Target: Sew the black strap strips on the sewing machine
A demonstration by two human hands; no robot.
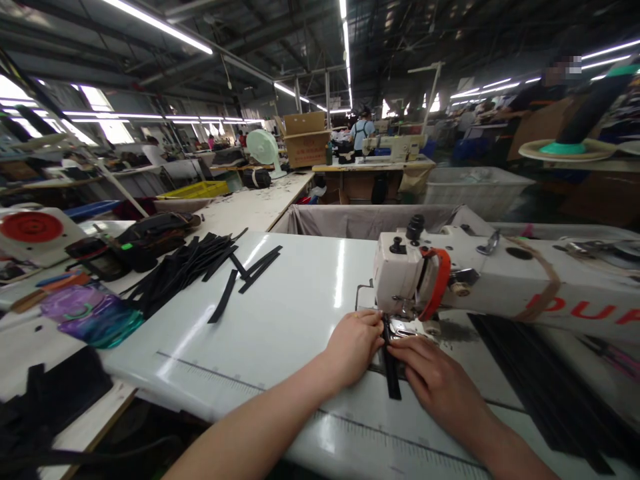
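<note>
Here, the left hand point(353, 347) and right hand point(435, 370) flank a black strip point(392, 373) under the head of the sewing machine point(400, 267), right of the middle of the pale worktable point(300, 300). Each hand's fingers are bent together at the strip; whether either pinches it, I cannot tell. Loose strips point(185, 270) lie far left, longer black pieces point(540, 393) near right.

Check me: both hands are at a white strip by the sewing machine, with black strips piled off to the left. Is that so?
Not quite: the head view shows the strip is black, not white. The left hand and right hand are at it by the sewing machine, with black strips piled off to the left.
</note>
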